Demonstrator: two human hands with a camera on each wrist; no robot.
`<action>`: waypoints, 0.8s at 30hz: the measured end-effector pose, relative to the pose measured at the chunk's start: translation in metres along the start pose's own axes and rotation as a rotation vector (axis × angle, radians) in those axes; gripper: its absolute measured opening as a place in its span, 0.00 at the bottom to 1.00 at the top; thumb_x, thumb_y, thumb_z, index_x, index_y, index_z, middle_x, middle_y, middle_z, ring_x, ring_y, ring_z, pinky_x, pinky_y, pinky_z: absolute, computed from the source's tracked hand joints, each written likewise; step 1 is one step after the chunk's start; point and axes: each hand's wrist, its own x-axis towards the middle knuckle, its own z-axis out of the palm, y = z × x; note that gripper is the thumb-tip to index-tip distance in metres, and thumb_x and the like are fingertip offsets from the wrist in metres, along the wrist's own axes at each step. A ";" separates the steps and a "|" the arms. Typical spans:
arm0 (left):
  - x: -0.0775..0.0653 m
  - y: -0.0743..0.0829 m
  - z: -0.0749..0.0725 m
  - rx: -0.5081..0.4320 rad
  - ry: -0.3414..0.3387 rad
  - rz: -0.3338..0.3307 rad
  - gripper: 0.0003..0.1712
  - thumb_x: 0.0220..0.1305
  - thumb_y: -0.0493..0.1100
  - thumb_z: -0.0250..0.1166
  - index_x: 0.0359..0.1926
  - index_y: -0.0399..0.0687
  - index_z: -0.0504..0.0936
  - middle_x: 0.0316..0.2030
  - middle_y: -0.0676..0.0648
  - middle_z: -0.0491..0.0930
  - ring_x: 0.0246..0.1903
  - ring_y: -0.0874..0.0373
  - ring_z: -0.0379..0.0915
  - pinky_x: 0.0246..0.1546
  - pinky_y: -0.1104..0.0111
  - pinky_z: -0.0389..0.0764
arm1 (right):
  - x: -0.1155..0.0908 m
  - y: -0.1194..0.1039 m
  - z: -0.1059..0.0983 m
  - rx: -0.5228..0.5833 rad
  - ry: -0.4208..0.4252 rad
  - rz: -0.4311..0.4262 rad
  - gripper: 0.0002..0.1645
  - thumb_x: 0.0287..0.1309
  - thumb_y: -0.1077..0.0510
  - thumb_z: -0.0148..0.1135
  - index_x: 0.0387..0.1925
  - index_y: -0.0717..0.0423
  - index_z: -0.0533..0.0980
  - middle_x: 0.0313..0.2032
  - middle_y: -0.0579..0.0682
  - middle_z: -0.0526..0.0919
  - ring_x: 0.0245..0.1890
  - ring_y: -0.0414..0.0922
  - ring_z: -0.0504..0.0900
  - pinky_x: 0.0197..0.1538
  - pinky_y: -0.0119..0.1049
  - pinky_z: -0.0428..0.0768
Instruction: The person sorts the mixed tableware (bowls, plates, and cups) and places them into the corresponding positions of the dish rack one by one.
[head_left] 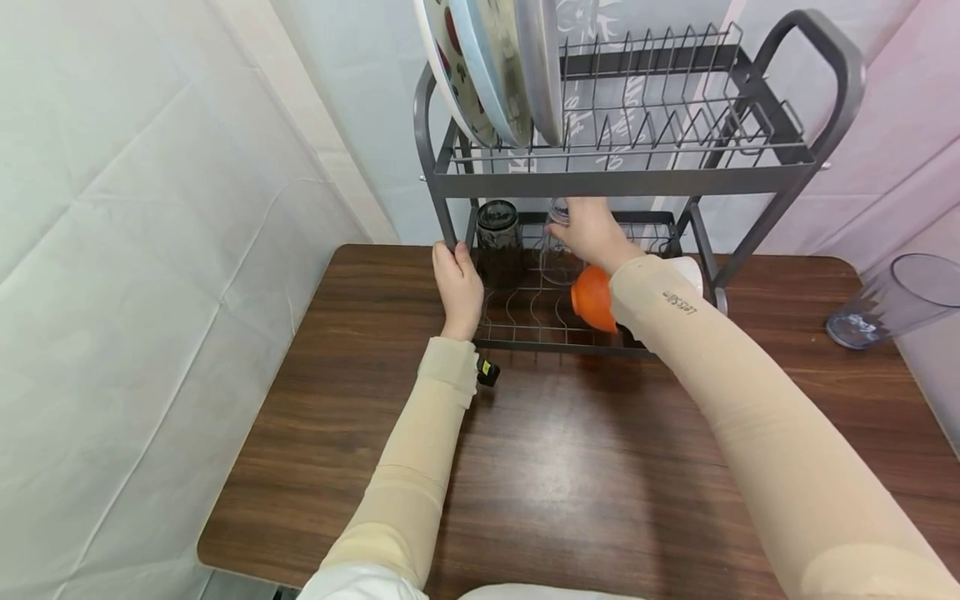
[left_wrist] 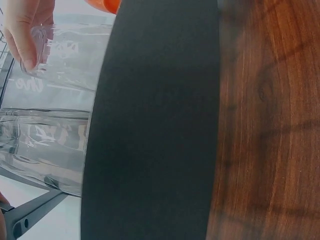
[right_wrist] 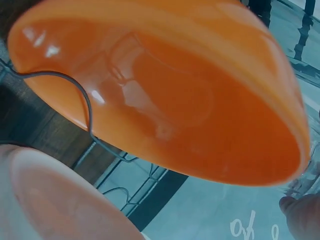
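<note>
A dark metal two-tier dish rack (head_left: 622, 182) stands on the table. My left hand (head_left: 459, 290) grips its left front post. On the lower tier my right hand (head_left: 597, 235) holds a clear drinking glass (head_left: 558, 262) near its upper end, the fingers partly hidden behind it. Left of that stands a second glass (head_left: 498, 243), which looks dark from above and clear in the left wrist view. An orange bowl (head_left: 592, 302) sits tilted on its side under my right wrist, its hollow filling the right wrist view. Beside it is a white bowl (right_wrist: 60, 200), mostly covered by my sleeve in the head view.
Several plates (head_left: 542, 75) stand upright at the left of the rack's upper tier, close above my hands. A tall clear cup (head_left: 892, 300) is on the right side of the brown wooden table (head_left: 360, 400). White sheeting (head_left: 135, 250) hangs along the left.
</note>
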 end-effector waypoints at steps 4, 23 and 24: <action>-0.001 -0.001 0.000 0.010 0.000 -0.002 0.16 0.68 0.47 0.39 0.34 0.37 0.62 0.28 0.46 0.57 0.26 0.56 0.54 0.28 0.70 0.60 | -0.003 0.003 0.003 -0.008 -0.027 0.020 0.50 0.55 0.49 0.55 0.67 0.43 0.34 0.68 0.52 0.33 0.68 0.54 0.35 0.65 0.52 0.50; 0.000 0.000 0.000 0.014 0.009 0.012 0.18 0.67 0.50 0.39 0.33 0.38 0.62 0.28 0.45 0.58 0.26 0.55 0.55 0.29 0.70 0.60 | -0.040 0.004 -0.019 0.054 0.164 -0.032 0.43 0.55 0.50 0.53 0.66 0.36 0.42 0.67 0.49 0.50 0.66 0.52 0.51 0.63 0.51 0.56; 0.000 0.000 0.000 0.012 0.009 0.012 0.17 0.67 0.49 0.39 0.33 0.38 0.62 0.28 0.45 0.58 0.26 0.55 0.55 0.28 0.70 0.60 | -0.044 0.006 -0.020 0.056 0.161 -0.023 0.42 0.56 0.49 0.52 0.66 0.38 0.43 0.67 0.50 0.51 0.65 0.53 0.52 0.63 0.51 0.56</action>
